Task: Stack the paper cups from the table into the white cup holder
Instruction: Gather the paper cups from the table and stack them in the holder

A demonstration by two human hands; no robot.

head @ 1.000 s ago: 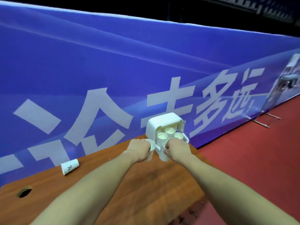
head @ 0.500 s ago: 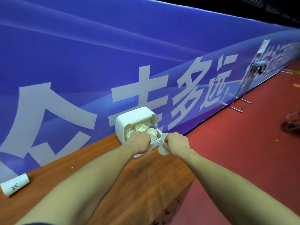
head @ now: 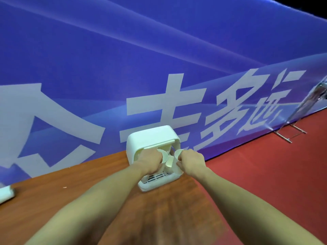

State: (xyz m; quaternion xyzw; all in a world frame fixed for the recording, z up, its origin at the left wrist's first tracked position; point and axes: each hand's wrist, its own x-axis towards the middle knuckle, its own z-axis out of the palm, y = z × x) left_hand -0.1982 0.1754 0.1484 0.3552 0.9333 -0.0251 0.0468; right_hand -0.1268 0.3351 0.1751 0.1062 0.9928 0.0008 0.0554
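White paper everywhere: my left hand [head: 150, 160] and right hand [head: 190, 160] each grip a small white paper cup [head: 178, 153], and the boxy white plastic cup holder [head: 152, 138] sits dead ahead at twelve o'clock on the brown wooden table [head: 88, 183], both hands about equally close.

Paper cup [head: 6, 193] cut off by left edge, holder [head: 152, 138] interior largely hidden behind both hands, cup count inside indeterminate, left hand [head: 151, 160] fingertips out of sight
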